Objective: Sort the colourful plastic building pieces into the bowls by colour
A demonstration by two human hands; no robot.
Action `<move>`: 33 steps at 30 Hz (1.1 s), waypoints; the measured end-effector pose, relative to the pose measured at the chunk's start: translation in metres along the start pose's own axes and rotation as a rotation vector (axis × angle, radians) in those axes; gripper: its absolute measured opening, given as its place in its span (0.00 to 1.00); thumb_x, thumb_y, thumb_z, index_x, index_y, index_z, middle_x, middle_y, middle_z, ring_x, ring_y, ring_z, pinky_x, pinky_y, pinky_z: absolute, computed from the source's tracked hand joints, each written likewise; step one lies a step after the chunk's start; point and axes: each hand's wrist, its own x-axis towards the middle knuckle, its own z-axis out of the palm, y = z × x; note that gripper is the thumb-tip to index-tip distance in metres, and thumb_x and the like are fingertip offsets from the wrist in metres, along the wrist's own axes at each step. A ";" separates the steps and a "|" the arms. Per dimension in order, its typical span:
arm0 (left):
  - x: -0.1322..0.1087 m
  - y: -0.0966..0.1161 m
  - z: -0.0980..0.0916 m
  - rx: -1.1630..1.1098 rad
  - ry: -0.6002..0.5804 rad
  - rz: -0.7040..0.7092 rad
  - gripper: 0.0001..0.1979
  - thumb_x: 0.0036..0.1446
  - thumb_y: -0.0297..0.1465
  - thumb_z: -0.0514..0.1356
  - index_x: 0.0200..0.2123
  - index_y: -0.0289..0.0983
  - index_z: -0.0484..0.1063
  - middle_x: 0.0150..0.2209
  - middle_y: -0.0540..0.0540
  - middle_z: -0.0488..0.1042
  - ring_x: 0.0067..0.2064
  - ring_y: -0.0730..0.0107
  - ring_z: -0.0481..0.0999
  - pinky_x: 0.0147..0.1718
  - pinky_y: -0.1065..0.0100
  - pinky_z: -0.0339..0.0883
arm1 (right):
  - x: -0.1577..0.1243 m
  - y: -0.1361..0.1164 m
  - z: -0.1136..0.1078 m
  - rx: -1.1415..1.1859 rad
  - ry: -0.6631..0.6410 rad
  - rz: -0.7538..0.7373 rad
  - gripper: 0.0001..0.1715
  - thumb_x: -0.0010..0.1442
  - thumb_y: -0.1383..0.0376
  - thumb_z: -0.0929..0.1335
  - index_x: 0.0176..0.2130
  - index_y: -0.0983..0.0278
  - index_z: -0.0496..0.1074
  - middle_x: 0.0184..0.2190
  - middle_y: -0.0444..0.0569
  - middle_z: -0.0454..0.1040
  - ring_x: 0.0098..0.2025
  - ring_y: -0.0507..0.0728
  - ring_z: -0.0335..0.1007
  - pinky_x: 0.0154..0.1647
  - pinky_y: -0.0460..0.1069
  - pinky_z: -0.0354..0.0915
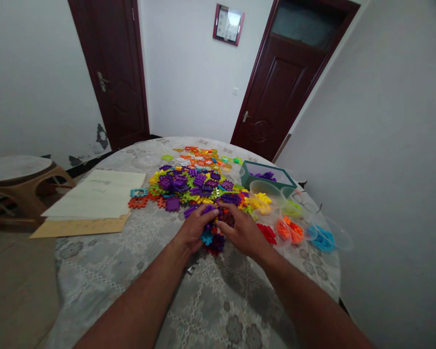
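A large heap of interlocking plastic building pieces (172,203) in purple, yellow, green and orange lies on the round table. At the heap's near edge, my left hand (196,225) is closed, its thumb pressed over purple pieces (191,210). My right hand (242,228) faces it with bent fingers, thumb and forefinger meeting at small pieces between the two hands. What exactly sits in its fingertips is too small and partly covered to make out. Just below the hands lie a blue piece (206,237) and a dark purple piece (218,243).
Right of the heap, clear tubs hold yellow (262,203), red (266,233), orange (290,230) and blue pieces (323,239). Behind them stands a green-rimmed box (285,183) with purple pieces. Paper sheets (94,196) lie left, over a brown envelope (83,228). A stool (25,189) stands beyond the table.
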 end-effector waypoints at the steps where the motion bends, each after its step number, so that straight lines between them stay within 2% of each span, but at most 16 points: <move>1: 0.000 -0.001 0.000 0.001 0.003 0.003 0.17 0.51 0.34 0.76 0.41 0.36 0.76 0.36 0.48 0.78 0.34 0.68 0.79 0.32 0.71 0.74 | 0.001 0.002 0.004 -0.013 0.020 0.008 0.24 0.65 0.64 0.71 0.60 0.61 0.73 0.35 0.46 0.79 0.35 0.55 0.74 0.38 0.50 0.67; 5: 0.002 -0.003 -0.001 -0.031 0.008 -0.005 0.15 0.53 0.35 0.75 0.40 0.35 0.77 0.37 0.47 0.79 0.35 0.69 0.80 0.36 0.70 0.75 | 0.004 0.015 0.007 0.010 0.025 0.069 0.20 0.65 0.63 0.70 0.56 0.62 0.75 0.32 0.45 0.79 0.34 0.56 0.75 0.35 0.50 0.67; 9: 0.003 -0.004 0.000 -0.103 0.027 -0.050 0.17 0.53 0.33 0.75 0.43 0.35 0.78 0.39 0.44 0.81 0.35 0.65 0.82 0.37 0.66 0.78 | 0.005 0.024 0.003 0.147 0.025 0.184 0.18 0.67 0.60 0.68 0.54 0.62 0.74 0.31 0.45 0.79 0.31 0.56 0.77 0.32 0.49 0.70; 14: 0.005 -0.003 -0.001 -0.156 0.059 -0.075 0.13 0.54 0.30 0.74 0.41 0.35 0.77 0.35 0.45 0.82 0.31 0.66 0.82 0.33 0.65 0.79 | 0.001 0.023 -0.020 0.197 0.052 0.237 0.20 0.67 0.59 0.68 0.56 0.61 0.72 0.32 0.44 0.78 0.28 0.54 0.76 0.28 0.48 0.70; 17: 0.005 0.000 -0.001 -0.149 0.096 -0.091 0.13 0.55 0.32 0.73 0.41 0.36 0.77 0.30 0.49 0.79 0.26 0.68 0.80 0.25 0.67 0.77 | 0.001 0.023 -0.047 0.152 -0.135 0.242 0.21 0.66 0.61 0.69 0.57 0.61 0.72 0.28 0.41 0.76 0.25 0.52 0.73 0.25 0.45 0.67; 19: 0.003 0.003 0.001 -0.143 0.128 -0.105 0.13 0.56 0.33 0.73 0.41 0.36 0.76 0.28 0.50 0.78 0.24 0.69 0.78 0.21 0.68 0.75 | 0.006 0.027 -0.066 0.116 -0.295 0.252 0.16 0.65 0.62 0.70 0.52 0.61 0.75 0.27 0.42 0.76 0.24 0.51 0.72 0.23 0.44 0.65; 21: 0.002 0.006 0.003 -0.153 0.150 -0.112 0.12 0.57 0.33 0.73 0.40 0.36 0.76 0.27 0.51 0.78 0.22 0.70 0.77 0.20 0.70 0.74 | 0.018 0.036 -0.085 0.100 -0.350 0.266 0.12 0.63 0.62 0.71 0.46 0.62 0.78 0.26 0.42 0.75 0.24 0.51 0.71 0.22 0.44 0.65; 22: 0.001 0.007 0.004 -0.163 0.153 -0.113 0.11 0.57 0.33 0.72 0.39 0.36 0.76 0.26 0.51 0.77 0.22 0.71 0.77 0.20 0.70 0.74 | 0.027 0.042 -0.095 0.115 -0.315 0.281 0.11 0.63 0.62 0.71 0.45 0.62 0.78 0.25 0.43 0.75 0.23 0.51 0.71 0.22 0.44 0.65; 23: 0.001 0.007 0.005 -0.173 0.155 -0.115 0.10 0.58 0.32 0.72 0.38 0.35 0.76 0.26 0.51 0.77 0.21 0.72 0.76 0.21 0.70 0.75 | 0.036 0.050 -0.103 0.149 -0.226 0.307 0.12 0.62 0.62 0.71 0.46 0.63 0.78 0.25 0.43 0.76 0.23 0.51 0.71 0.22 0.44 0.66; 27: 0.001 0.008 0.006 -0.197 0.162 -0.134 0.10 0.60 0.34 0.71 0.37 0.34 0.76 0.24 0.50 0.77 0.20 0.72 0.76 0.22 0.69 0.76 | 0.073 0.078 -0.129 0.330 0.422 0.410 0.24 0.61 0.64 0.71 0.56 0.66 0.72 0.34 0.49 0.80 0.25 0.51 0.74 0.25 0.45 0.71; 28: 0.002 0.008 0.005 -0.197 0.161 -0.135 0.10 0.60 0.35 0.71 0.36 0.34 0.76 0.24 0.50 0.77 0.20 0.72 0.75 0.22 0.69 0.76 | 0.077 0.082 -0.131 0.341 0.537 0.418 0.27 0.61 0.64 0.71 0.59 0.67 0.71 0.37 0.50 0.81 0.26 0.51 0.74 0.25 0.45 0.72; 29: 0.002 0.008 0.005 -0.196 0.159 -0.134 0.11 0.60 0.36 0.71 0.36 0.35 0.76 0.24 0.50 0.77 0.19 0.71 0.75 0.20 0.69 0.75 | 0.079 0.085 -0.131 0.335 0.594 0.414 0.29 0.60 0.64 0.71 0.60 0.67 0.70 0.39 0.51 0.81 0.27 0.51 0.75 0.25 0.45 0.72; 30: 0.002 0.007 0.004 -0.194 0.155 -0.133 0.11 0.60 0.36 0.71 0.36 0.35 0.76 0.24 0.50 0.78 0.19 0.71 0.75 0.20 0.68 0.75 | 0.078 0.086 -0.128 0.315 0.593 0.405 0.28 0.61 0.63 0.71 0.59 0.68 0.71 0.39 0.52 0.81 0.28 0.52 0.76 0.25 0.46 0.72; 33: 0.002 0.006 0.005 -0.207 0.151 -0.131 0.11 0.60 0.36 0.71 0.38 0.35 0.77 0.27 0.48 0.80 0.22 0.69 0.78 0.24 0.67 0.78 | 0.058 0.074 -0.104 0.231 0.380 0.350 0.21 0.64 0.61 0.69 0.53 0.68 0.75 0.39 0.53 0.81 0.30 0.53 0.77 0.26 0.46 0.71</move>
